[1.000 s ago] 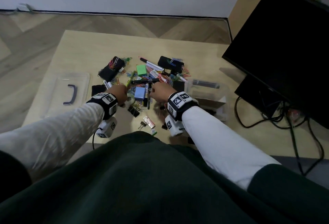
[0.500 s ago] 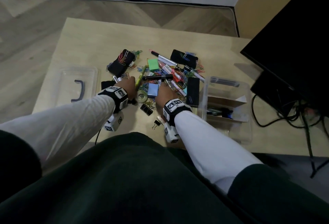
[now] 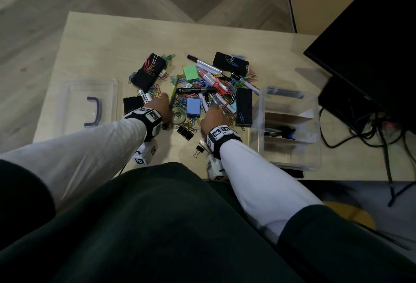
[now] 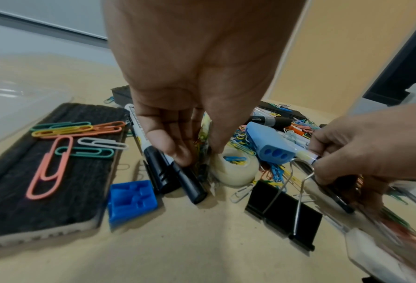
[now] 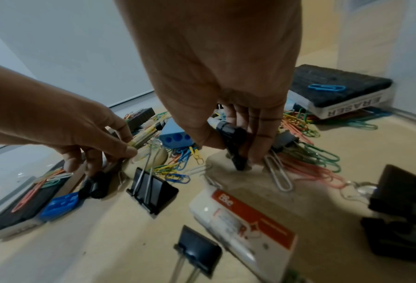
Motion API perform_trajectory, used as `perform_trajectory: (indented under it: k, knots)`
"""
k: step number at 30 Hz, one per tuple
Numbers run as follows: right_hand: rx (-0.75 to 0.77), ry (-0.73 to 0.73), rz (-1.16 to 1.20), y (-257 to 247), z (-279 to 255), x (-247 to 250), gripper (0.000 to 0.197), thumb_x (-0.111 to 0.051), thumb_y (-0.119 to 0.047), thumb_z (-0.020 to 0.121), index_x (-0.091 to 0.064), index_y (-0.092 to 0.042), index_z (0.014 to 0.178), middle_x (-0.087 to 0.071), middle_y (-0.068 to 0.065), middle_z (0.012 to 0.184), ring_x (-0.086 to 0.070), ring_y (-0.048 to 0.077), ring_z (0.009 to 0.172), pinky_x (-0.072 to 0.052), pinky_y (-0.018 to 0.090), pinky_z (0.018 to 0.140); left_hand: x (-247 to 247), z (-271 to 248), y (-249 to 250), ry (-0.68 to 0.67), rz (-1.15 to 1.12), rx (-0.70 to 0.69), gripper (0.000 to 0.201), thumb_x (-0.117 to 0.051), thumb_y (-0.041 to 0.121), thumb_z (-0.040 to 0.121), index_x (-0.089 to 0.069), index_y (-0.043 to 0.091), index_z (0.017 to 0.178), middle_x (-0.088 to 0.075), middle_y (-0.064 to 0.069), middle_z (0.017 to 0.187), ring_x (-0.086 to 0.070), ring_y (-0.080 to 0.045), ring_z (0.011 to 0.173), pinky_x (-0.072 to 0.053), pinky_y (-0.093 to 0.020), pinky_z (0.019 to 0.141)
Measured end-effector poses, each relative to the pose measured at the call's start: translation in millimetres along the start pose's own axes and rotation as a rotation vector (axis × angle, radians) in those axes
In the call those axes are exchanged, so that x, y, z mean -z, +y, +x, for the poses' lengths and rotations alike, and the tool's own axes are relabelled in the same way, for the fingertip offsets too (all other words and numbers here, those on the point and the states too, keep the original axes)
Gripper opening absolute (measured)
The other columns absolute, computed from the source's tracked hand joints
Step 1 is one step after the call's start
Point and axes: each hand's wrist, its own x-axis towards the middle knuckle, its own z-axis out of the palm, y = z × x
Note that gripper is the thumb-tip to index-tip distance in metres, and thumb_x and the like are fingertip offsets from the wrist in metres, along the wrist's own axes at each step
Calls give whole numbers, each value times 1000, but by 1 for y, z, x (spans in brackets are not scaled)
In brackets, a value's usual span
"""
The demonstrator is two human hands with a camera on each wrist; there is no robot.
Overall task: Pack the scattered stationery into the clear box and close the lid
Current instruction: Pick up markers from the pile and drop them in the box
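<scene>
The clear box (image 3: 290,159) stands open on the table (image 3: 101,42), right of the pile, with its lid (image 3: 90,102) lying far left. The left hand (image 3: 161,108) pinches a yellow pen (image 3: 172,91) beside the tape roll (image 4: 233,170). The right hand (image 3: 213,118) grips a black-capped marker (image 5: 231,137) among colourful paper clips (image 5: 306,153).

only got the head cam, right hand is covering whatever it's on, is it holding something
Observer: Yes. In the right wrist view the right hand grips a black-capped marker, cap pointing down.
Operator: and the left
Observer: The left hand curls its fingers over a yellow-green pen, with its thumb at the tape roll.
Operator: anything printed on that black block by the box
Observer: The black block has ERASER printed on its white side, and a blue paper clip lies on top.
</scene>
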Motion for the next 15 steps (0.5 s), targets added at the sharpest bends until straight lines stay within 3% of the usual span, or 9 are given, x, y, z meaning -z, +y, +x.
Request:
perform_trajectory:
  k: [5,8,11,13,15]
  knots:
    - [-15,-1,-39,6,-3,-4,39,-57,-7,92,-47,0,129,-62,19,125,-63,34,112,-52,40,87,-1,0,-6,41,-65,20,27,-49,17,95,-45,2,118,-61,-21,114,-61,-37,99,-47,-39,71]
    - [13,-2,-78,7,-5,-3,31,-53,-7,94,-51,0,124,-66,18,118,-67,34,105,-53,38,80,1,-3,-10,60,-88,37,31,-47,23,98,-45,1,119,-58,-23,115,-60,-39,100,-45,-38,71]
    - [4,-72,-72,9,-1,3,34,-55,-9,93,-51,-2,126,-66,16,118,-67,32,105,-53,38,80,4,-6,-14,67,-93,45,33,-49,28,97,-44,2,117,-58,-23,110,-60,-40,96,-48,-39,72]
    - [77,-132,-104,9,2,8,56,-53,-8,94,-36,-9,148,-66,11,102,-66,28,90,-51,35,71,6,-10,-16,53,-94,52,28,-50,26,96,-45,3,112,-59,-24,108,-59,-39,93,-49,-40,73]
    - [172,-188,-131,7,2,16,84,-48,-3,95,2,-24,159,-56,6,80,-57,22,71,-44,34,63,9,-15,-18,20,-103,71,26,-48,23,97,-44,3,113,-59,-24,108,-59,-38,93,-47,-39,71]
